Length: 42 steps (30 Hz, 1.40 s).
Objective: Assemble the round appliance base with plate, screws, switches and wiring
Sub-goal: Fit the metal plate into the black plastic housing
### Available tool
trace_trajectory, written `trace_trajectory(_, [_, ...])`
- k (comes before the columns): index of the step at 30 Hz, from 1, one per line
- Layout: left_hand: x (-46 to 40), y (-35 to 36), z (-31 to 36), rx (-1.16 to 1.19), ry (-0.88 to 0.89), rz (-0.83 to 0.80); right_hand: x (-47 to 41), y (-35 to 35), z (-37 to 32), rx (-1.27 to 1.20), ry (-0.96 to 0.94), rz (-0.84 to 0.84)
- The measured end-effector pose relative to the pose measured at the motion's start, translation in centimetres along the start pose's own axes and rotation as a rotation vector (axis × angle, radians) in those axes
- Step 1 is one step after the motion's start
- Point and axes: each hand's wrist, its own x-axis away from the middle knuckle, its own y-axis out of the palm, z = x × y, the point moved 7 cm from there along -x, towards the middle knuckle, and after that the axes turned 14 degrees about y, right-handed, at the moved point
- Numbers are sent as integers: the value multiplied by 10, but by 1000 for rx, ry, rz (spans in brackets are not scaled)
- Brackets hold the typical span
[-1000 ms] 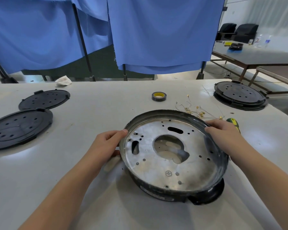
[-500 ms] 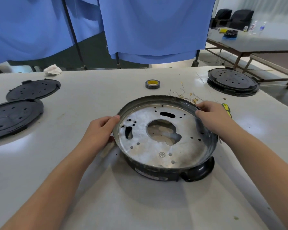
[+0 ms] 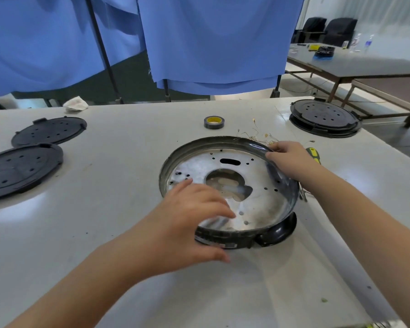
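Observation:
The round black appliance base (image 3: 223,143) lies on the white table, with a silver metal plate (image 3: 258,183) seated inside it and a large hole in the plate's middle. My left hand (image 3: 189,223) hovers over the near left part of the base with fingers spread; whether it touches the plate is unclear. My right hand (image 3: 287,157) grips the far right rim of the base. A tangle of thin wires with brass terminals (image 3: 256,136) lies just behind the base.
A yellow-and-green screwdriver (image 3: 314,155) lies by my right hand. A roll of black tape (image 3: 214,122) sits behind the base. Two black perforated discs (image 3: 21,166) (image 3: 49,131) lie at left, a stack of them (image 3: 324,118) at far right.
My left hand has left the base's left rim and moved in over the near part of the plate, fingers spread. My right hand stays on the right rim.

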Motion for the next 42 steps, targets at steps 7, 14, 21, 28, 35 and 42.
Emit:
trace_trajectory(7, [5,9,1,-199,87,17,22,3,38,96,262,-201])
trace_trajectory(14, [17,-5,-24,18,-155,164,35,-2,45,52,298,-277])
trace_trajectory(21, [37,-16,-141,758,-975,241,29,0,37,85,298,-280])
trace_trajectory(28, [10,-10,-157,786,-1097,55,17,3,24,60,241,-278])
trace_trajectory(35, [12,-9,-146,1070,-1149,346,14,8,17,-69,130,-325])
trace_trajectory(42, [23,-18,-142,1034,-1012,618,3,-4,-2,-320,-6,-166])
